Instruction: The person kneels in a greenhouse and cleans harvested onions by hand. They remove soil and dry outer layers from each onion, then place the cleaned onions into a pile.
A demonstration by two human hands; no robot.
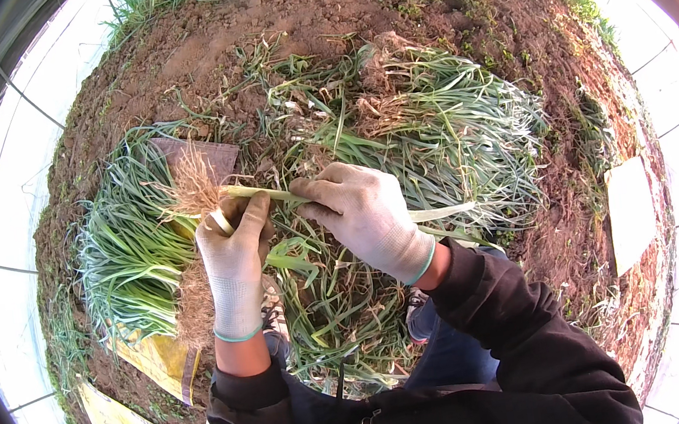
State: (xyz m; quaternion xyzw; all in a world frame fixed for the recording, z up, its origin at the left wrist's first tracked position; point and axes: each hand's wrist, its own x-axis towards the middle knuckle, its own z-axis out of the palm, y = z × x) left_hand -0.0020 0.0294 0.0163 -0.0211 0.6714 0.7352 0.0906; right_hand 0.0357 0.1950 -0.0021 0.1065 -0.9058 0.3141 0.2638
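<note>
Green leek heaps point(129, 255) beside gloved hands point(234, 254).

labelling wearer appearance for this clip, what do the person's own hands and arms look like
Both the left hand and the right hand wear whitish knit gloves with thin green-edged cuffs. The forearms are in dark, black-looking sleeves pushed up a little from the wrists.

You are in a greenhouse plot: bare brown soil point(315, 11) fills the upper frame, translucent sheeting point(0, 211) curves along the left, and pulled green plants point(448, 131) lie heaped at centre.
</note>
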